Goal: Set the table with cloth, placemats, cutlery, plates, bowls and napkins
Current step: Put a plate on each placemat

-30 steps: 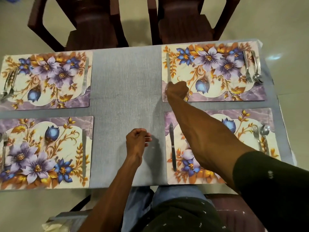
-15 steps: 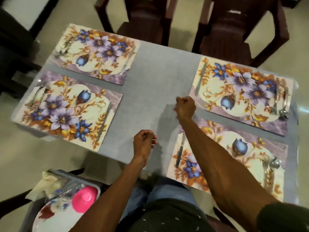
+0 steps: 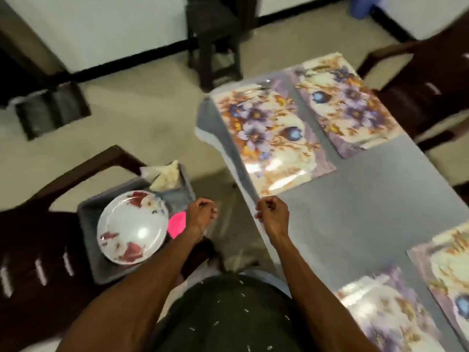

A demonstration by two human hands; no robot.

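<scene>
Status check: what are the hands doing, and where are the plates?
Left hand and right hand curled, holding nothing. Plate in grey tray on chair, beside left hand. Nothing in the way.

Matt grey woven-looking cloth (image 3: pixel 368 199) over the table. Glossy, smooth floral placemats: nearest left one (image 3: pixel 274 141) catching bright glare, the far one (image 3: pixel 347 105) duller, two more at lower right (image 3: pixel 388 323) also shiny. Glazed-looking white plate (image 3: pixel 132 228) with red flower print, smooth, a hard highlight on it. Grey tray (image 3: pixel 101 260) beneath, matt. Crumpled pale paper napkins (image 3: pixel 167 176), soft. Bright pink plastic-looking piece (image 3: pixel 176 223). Dark brown moulded chair (image 3: pixel 38 250), slight sheen. Dark speckled fabric shirt (image 3: pixel 228 313).
</scene>
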